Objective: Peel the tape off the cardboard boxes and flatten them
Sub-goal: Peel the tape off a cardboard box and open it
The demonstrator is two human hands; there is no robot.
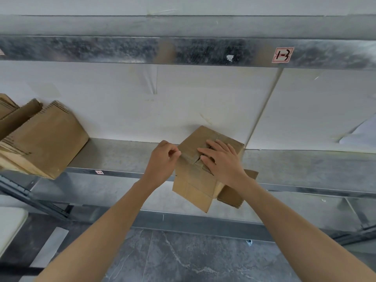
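Note:
A small brown cardboard box (195, 186) sits tilted on the front edge of a metal shelf (122, 157), its bottom flaps hanging over the edge. My right hand (221, 159) lies flat on the box's taped top with fingers spread and straight. My left hand (162, 159) is at the box's upper left edge, thumb and fingers pinching the end of the clear tape (180, 153) there.
A stack of flattened cardboard boxes (38, 143) lies on the shelf at the left. A metal beam (183, 50) with a red-bordered label crosses above. White sheets cover the back wall. Grey marbled floor lies below, with a white cushion at the lower left.

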